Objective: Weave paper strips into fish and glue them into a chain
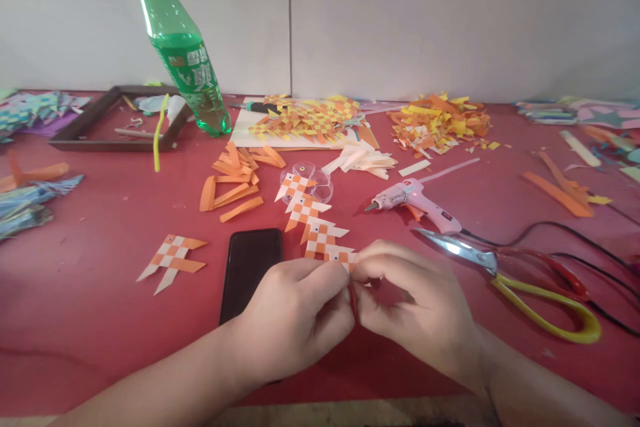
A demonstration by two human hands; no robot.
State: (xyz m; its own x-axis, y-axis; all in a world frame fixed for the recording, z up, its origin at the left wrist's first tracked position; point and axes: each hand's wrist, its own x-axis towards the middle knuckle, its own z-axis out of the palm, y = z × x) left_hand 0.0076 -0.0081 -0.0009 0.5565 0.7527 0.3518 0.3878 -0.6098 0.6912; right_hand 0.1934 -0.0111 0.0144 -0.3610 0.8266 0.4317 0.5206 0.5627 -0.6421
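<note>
My left hand (303, 303) and my right hand (417, 290) meet near the table's front, fingertips pinched together. Whatever they hold is hidden by the fingers. Just beyond them, a woven orange-and-white paper fish (341, 257) with a small eye is partly covered by my left hand. Three more such fish run away from it in an overlapping row, including the farthest paper fish (295, 185), which lies over a clear round compartment case (325, 187). Another paper fish (173, 253) lies alone on the left. A black phone (253, 267) is partly under my left hand and wrist.
A pink glue gun (417, 202) and yellow-and-red-handled scissors (543, 303) lie right, with black cords. Behind are orange strips (233, 180), white strips (363, 159), paper scraps (440, 121) and woven pieces (310, 119). A green bottle (185, 73) stands by a dark frame (100, 145).
</note>
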